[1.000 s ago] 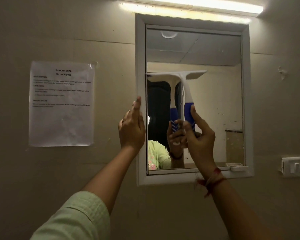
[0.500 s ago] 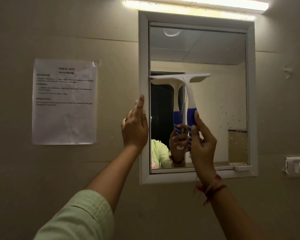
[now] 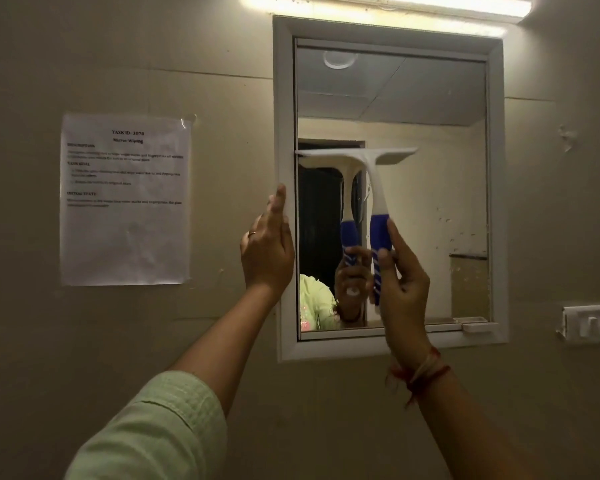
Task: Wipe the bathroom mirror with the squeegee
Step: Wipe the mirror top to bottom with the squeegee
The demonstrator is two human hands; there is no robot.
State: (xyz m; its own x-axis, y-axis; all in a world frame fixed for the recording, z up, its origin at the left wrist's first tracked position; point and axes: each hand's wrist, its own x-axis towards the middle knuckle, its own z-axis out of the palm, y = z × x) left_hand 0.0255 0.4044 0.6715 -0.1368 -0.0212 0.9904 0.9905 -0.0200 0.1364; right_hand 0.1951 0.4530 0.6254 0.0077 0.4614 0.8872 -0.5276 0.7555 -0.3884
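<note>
A white-framed mirror [image 3: 426, 188] hangs on the beige wall. My right hand [image 3: 400, 282] grips the blue handle of a white squeegee [image 3: 374, 181]; its blade lies flat against the glass at mid height, its left end at the left frame edge. My left hand [image 3: 267, 251] rests flat on the mirror's left frame, fingers straight and holding nothing. The glass reflects the squeegee, my hand and a green sleeve. Small water spots dot the right side of the glass.
A printed paper sheet [image 3: 125, 199] is taped to the wall left of the mirror. A tube light [image 3: 388, 3] glows above the frame. A white wall hook rack [image 3: 591, 322] sits at the right edge. A small white tab [image 3: 477, 327] protrudes at the mirror's lower right.
The squeegee blade has slid slightly down the glass with my right hand. My left hand has stayed on the left frame.
</note>
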